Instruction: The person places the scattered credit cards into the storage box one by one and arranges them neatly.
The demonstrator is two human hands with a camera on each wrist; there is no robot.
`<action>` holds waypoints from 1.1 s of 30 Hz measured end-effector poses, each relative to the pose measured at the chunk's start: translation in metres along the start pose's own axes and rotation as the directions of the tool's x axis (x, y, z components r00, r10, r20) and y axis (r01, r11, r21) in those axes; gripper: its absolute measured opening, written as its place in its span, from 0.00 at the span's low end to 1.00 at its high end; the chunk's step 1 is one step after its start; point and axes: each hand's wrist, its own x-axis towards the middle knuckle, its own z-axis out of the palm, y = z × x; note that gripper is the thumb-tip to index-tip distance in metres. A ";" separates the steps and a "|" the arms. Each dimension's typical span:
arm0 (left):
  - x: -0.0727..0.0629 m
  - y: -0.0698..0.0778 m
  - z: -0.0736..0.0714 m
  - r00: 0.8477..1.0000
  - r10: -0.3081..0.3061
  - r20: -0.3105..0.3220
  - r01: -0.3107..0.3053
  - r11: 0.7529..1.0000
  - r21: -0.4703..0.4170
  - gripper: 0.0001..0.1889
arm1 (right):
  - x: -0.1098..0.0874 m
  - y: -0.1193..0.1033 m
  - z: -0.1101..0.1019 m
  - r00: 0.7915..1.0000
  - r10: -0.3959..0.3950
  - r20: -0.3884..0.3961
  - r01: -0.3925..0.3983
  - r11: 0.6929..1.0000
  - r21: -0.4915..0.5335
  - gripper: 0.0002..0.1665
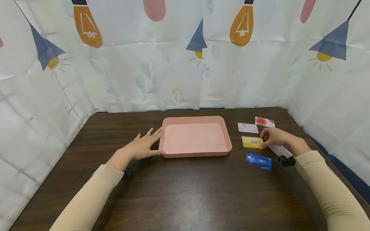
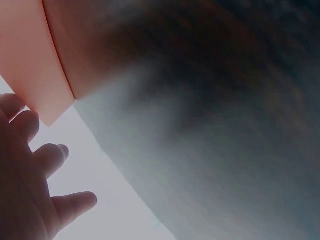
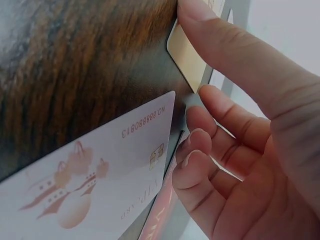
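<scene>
My left hand (image 1: 144, 146) rests with spread fingers at the left edge of a shallow pink tray (image 1: 196, 138); the left wrist view shows the fingers beside the tray's corner (image 2: 55, 95). On the right, my right hand (image 1: 278, 138) holds the right end of a yellow card (image 1: 251, 142) between thumb and index finger. In the right wrist view the thumb (image 3: 245, 55) lies on that card (image 3: 187, 57), the other fingers curled. Partly hidden below this hand is a white VIP card (image 3: 100, 180) with a reddish print. A blue VIP card (image 1: 258, 161) lies nearer me.
A pale pink card (image 1: 248, 128) and a red-and-white card (image 1: 264, 122) lie behind the yellow one. Everything stands on a dark wooden table (image 1: 179, 189). A printed white curtain (image 1: 173, 73) surrounds its back and sides.
</scene>
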 end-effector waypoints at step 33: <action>-0.003 0.003 -0.002 1.000 -0.006 -0.001 0.006 1.000 0.006 0.54 | 0.004 0.014 0.001 0.998 0.052 0.021 -0.056 0.967 0.248 0.20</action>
